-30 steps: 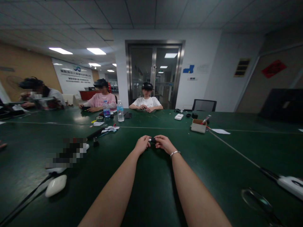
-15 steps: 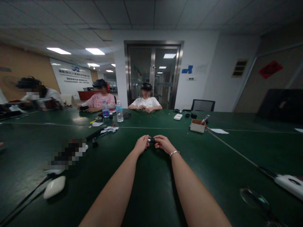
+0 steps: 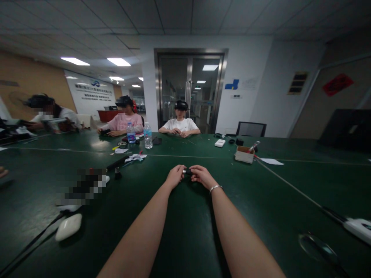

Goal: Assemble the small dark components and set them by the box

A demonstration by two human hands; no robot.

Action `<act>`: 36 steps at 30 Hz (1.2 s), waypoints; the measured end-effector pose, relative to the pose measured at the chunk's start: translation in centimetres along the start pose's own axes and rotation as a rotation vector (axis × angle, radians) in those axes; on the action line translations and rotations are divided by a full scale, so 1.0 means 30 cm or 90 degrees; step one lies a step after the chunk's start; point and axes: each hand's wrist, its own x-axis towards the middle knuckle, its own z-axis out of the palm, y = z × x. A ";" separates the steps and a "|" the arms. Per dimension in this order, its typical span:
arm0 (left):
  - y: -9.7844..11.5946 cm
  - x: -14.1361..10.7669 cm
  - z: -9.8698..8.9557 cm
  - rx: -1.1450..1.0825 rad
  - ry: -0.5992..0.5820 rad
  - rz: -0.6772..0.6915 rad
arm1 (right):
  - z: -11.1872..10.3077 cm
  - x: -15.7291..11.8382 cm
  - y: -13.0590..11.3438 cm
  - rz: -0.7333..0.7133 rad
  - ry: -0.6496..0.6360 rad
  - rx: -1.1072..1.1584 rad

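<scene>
Both arms reach forward over the green table (image 3: 185,224). My left hand (image 3: 176,175) is closed on the silver end of a small black-and-silver stick-shaped object (image 3: 188,172). The fingers of my right hand (image 3: 202,177) pinch its black end; a silver bracelet circles that wrist. The object lies level between the two hands, just above or on the tabletop; I cannot tell which. Fingers cover both its ends, and its exact kind is too small to make out.
Left lie a white rounded case (image 3: 68,227), a small black item (image 3: 117,173) and crumpled paper (image 3: 135,157). Water bottles (image 3: 148,136) stand farther back. Right are a small box (image 3: 244,154), glasses (image 3: 319,247) and a white power strip (image 3: 358,228). Several people sit across the table.
The whole view has shifted slightly, so most things appear a little farther right. Both hands keep the same hold on the small object. More of another person's hand shows at the left edge.
</scene>
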 end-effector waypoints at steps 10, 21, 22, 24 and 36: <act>-0.001 0.002 -0.003 0.023 -0.011 0.005 | -0.001 0.004 0.004 0.001 0.005 0.004; 0.000 0.000 -0.001 -0.002 0.005 0.006 | 0.001 -0.001 0.000 0.001 0.002 -0.005; -0.001 0.002 -0.001 -0.004 -0.001 0.004 | 0.001 -0.001 0.000 0.001 0.002 -0.007; -0.005 0.008 0.000 -0.001 -0.009 0.002 | 0.001 -0.001 0.000 0.002 0.003 -0.011; 0.008 -0.008 -0.005 -0.135 0.011 -0.002 | 0.003 0.009 0.008 0.009 0.031 -0.012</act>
